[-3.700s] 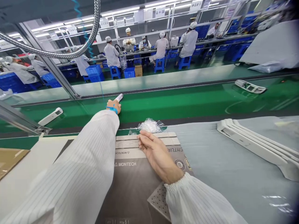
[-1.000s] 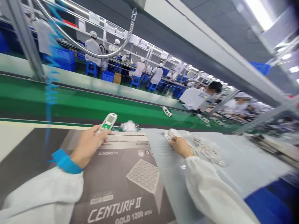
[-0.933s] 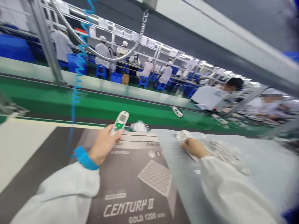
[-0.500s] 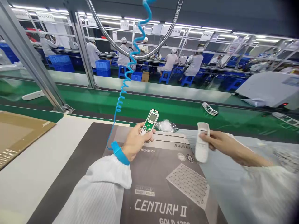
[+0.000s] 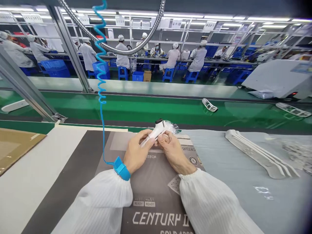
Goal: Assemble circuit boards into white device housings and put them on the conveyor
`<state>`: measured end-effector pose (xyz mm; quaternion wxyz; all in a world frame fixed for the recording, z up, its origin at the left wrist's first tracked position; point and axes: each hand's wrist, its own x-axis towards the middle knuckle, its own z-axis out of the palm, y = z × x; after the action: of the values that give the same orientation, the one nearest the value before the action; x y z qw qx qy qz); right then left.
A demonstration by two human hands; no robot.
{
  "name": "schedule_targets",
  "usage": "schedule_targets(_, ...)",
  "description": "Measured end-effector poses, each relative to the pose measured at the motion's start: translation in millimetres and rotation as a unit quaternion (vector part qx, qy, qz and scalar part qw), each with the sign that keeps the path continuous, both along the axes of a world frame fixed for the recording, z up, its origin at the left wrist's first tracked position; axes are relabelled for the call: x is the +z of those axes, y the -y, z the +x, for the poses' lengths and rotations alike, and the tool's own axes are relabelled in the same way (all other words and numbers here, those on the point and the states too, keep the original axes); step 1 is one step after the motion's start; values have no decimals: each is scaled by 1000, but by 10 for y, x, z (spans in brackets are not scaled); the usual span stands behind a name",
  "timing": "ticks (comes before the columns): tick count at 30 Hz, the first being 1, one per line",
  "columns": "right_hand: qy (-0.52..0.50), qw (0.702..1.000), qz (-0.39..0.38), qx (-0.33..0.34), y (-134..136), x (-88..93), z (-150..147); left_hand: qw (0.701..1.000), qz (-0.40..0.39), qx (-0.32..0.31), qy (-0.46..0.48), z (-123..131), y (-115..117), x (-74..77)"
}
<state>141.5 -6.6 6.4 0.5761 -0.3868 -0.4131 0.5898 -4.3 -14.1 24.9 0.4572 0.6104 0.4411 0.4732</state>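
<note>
Left hand [image 5: 136, 150] and right hand [image 5: 173, 149] are both pinching a white casing [image 5: 157, 129] over grey cardboard [image 5: 156, 182] that says "CENTURY II" (plus two tiny "READY" labels [image 5: 138, 203]).

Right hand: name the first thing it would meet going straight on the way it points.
The right hand would first meet the white handset, which it is touching; past that, probably the green belt, though depth is unclear in this view.
</note>
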Motion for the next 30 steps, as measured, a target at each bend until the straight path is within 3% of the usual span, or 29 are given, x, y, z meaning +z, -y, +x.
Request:
schedule_targets(6,1,999,39,28,61,99,-5,994,-64,12,93,29,4,16)
schedule_targets(12,26,999,18,-24,36,63,12,998,-36,3,54,48,40,26)
schedule_targets(16,-136,988,-70,-32,15,111,24,988,72,-10,-137,135,149,23)
schedule_targets(19,-274,948,-157,-32,36,181,84,932,85,-58,-349,250,255,31)
schedule_targets(21,-307,937,-168,-24,61,222,142,895,79,-95,-429,315,299,53)
schedule_targets(23,-314,934,-168,-15,80,255,186,881,90,-100,-454,327,297,82)
schedule_targets(30,-290,942,-149,76,81,295,104,871,97,-6,-482,16,87,80)
